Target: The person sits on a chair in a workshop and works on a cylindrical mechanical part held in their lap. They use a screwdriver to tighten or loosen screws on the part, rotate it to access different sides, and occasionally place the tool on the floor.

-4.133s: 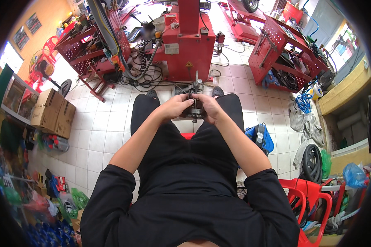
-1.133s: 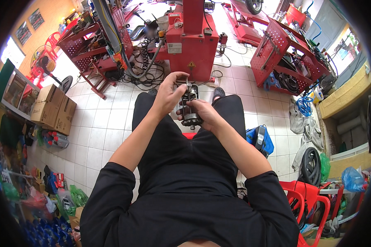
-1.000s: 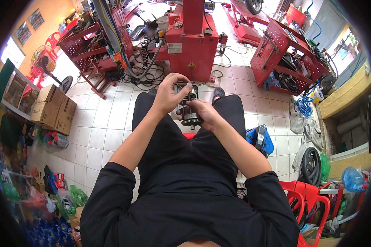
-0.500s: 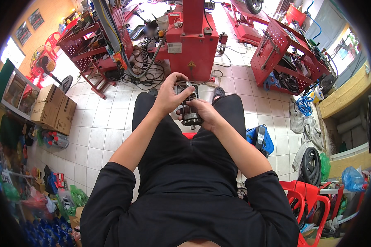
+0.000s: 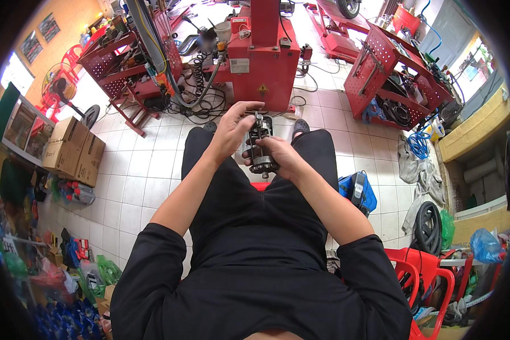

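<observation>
A dark metal gear assembly (image 5: 260,144) stands lengthwise between my knees, its toothed wheel at the end nearest me. My right hand (image 5: 283,156) is closed around its lower right side, thumb across the front and fingertips showing on the left. At the far end, my left hand (image 5: 235,127) curls about the upper left of the assembly. Its index finger reaches over the top and its thumb lies against the side; the other fingertips are hidden. Shiny shafts and rings show between the two hands.
Ahead stands a red machine base (image 5: 263,73) with black cables (image 5: 198,107) on the tiled floor. Red tool carts (image 5: 391,79) flank it. Cardboard boxes (image 5: 71,150) sit at left. A blue bag (image 5: 360,192) lies by my right knee, with red chairs (image 5: 422,277) behind it.
My left thumb has slid left and down off the assembly's top, uncovering more of its upper parts. The left index finger has straightened a little. My right hand keeps its hold.
</observation>
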`<state>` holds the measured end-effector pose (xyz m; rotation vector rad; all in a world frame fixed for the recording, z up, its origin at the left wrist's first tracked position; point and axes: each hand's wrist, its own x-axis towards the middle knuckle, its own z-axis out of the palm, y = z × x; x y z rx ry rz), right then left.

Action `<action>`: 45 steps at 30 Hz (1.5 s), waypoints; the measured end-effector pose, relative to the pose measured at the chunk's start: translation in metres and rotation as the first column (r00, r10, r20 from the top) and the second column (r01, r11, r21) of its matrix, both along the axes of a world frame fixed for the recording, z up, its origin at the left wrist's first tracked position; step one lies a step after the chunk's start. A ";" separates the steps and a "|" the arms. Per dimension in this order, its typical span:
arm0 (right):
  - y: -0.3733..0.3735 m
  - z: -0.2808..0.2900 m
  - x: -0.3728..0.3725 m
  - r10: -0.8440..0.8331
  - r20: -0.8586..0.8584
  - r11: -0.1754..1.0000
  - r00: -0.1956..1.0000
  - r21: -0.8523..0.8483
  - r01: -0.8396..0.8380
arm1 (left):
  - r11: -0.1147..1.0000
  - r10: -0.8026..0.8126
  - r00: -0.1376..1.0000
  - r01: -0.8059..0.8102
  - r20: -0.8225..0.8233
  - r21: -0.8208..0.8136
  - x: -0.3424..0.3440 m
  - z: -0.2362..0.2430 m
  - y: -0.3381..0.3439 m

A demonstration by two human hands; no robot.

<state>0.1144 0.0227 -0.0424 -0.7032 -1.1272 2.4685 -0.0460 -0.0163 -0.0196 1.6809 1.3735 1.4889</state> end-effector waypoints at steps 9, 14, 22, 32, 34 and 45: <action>0.002 -0.002 0.001 0.006 -0.020 1.000 1.000 0.006 -0.006 | 0.997 0.044 0.998 -0.041 -0.055 0.059 0.007 0.009 -0.005; 0.002 -0.002 0.001 0.013 -0.024 1.000 1.000 0.007 -0.012 | 0.997 -0.010 0.998 0.015 -0.063 0.079 0.000 0.001 0.000; 0.004 -0.004 0.002 0.007 -0.032 1.000 0.999 -0.009 -0.007 | 0.995 0.093 0.984 -0.089 -0.150 0.035 0.006 0.008 -0.004; 0.003 -0.002 0.002 -0.017 -0.031 1.000 0.999 -0.011 0.016 | 0.993 0.098 0.991 -0.092 -0.088 0.070 0.008 0.008 -0.004; 0.003 -0.003 0.002 -0.014 -0.038 1.000 0.999 -0.008 0.013 | 0.994 0.043 0.999 -0.043 0.005 0.097 0.008 0.005 -0.002; 0.002 0.000 0.002 -0.006 -0.038 1.000 0.999 -0.024 0.005 | 0.994 0.074 0.997 -0.071 -0.033 0.087 0.009 0.007 -0.004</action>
